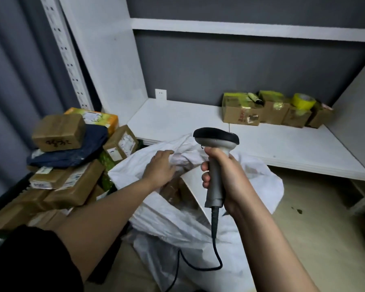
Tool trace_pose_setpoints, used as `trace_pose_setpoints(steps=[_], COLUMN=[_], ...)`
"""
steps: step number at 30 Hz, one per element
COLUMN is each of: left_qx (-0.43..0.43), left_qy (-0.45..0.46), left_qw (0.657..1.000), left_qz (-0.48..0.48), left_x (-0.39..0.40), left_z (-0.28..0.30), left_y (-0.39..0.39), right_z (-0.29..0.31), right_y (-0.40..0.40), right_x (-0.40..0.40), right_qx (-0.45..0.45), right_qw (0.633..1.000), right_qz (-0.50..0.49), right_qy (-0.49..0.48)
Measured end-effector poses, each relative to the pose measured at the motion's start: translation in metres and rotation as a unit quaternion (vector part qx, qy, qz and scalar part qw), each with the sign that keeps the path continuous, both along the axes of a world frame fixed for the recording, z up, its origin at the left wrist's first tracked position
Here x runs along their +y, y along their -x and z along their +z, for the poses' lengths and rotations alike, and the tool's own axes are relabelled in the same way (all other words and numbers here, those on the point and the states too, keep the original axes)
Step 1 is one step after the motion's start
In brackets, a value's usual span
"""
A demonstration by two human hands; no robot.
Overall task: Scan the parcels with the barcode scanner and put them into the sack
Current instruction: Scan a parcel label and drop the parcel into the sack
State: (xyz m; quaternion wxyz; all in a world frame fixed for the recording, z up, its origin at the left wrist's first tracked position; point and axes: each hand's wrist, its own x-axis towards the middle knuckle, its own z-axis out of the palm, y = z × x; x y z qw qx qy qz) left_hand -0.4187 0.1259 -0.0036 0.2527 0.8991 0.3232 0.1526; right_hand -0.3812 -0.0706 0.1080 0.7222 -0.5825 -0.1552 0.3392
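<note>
A white woven sack (259, 178) stands open on the floor in the middle, with brown parcels (173, 190) showing inside its mouth. My left hand (159, 168) reaches over the sack's opening, palm down, fingers spread and resting on the crumpled white fabric. My right hand (221, 178) grips the handle of a grey barcode scanner (216, 140) with a black head, held upright above the sack; its black cable (214, 245) hangs down in front. A pile of parcels (72, 165) lies to the left of the sack.
The pile includes a brown box (58, 132) on a dark blue mailer bag (72, 152) and an orange-green box (97, 119). On the low white shelf (198, 123), several cardboard boxes (242, 113) and a yellow tape roll (303, 100) sit at the back right.
</note>
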Motion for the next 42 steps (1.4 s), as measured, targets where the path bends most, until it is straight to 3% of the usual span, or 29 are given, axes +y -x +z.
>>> trace_pose_setpoints(steps=[4, 8, 13, 15, 21, 28, 31, 33, 35, 38, 42], left_qx=[-0.053, -0.027, 0.029, 0.030, 0.060, -0.017, -0.113, -0.211, -0.334, -0.412, -0.401], left_qy=[-0.055, -0.107, -0.015, 0.009, -0.041, 0.017, 0.047, 0.116, 0.274, 0.568, 0.702], left_qw=[0.992, 0.969, 0.942, 0.931, 0.927, 0.897, 0.890, 0.883, 0.837, 0.681, 0.583], left_qz=[0.100, 0.220, 0.333, 0.363, 0.368, 0.442, 0.439, 0.404, 0.336, 0.208, 0.085], left_x=[0.054, 0.106, 0.178, 0.199, 0.222, 0.232, 0.218, 0.191, 0.154, 0.096, 0.038], left_z=[0.029, 0.053, 0.060, 0.059, 0.044, 0.040, 0.054, 0.070, 0.086, 0.103, 0.103], left_y=[0.078, 0.156, 0.226, 0.232, 0.180, 0.152, 0.163, 0.175, 0.188, 0.208, 0.221], right_z=[-0.009, -0.017, -0.026, -0.032, -0.047, -0.058, -0.053, -0.043, -0.032, -0.019, -0.013], right_y=[0.029, 0.058, 0.089, 0.100, 0.117, 0.114, 0.110, 0.108, 0.107, 0.107, 0.106], right_x=[0.047, 0.098, 0.166, 0.194, 0.251, 0.250, 0.235, 0.220, 0.200, 0.171, 0.134], right_qx=[0.020, 0.018, -0.026, -0.045, -0.044, -0.051, -0.049, -0.020, 0.026, 0.066, 0.061], right_qw=[0.999, 0.998, 0.996, 0.996, 0.997, 0.997, 0.997, 0.998, 0.997, 0.990, 0.989], right_qz=[0.024, 0.064, 0.089, 0.083, 0.056, 0.057, 0.050, 0.048, 0.052, 0.047, 0.029], right_qy=[-0.011, -0.013, -0.001, -0.001, -0.010, -0.009, -0.011, -0.027, -0.060, -0.116, -0.129])
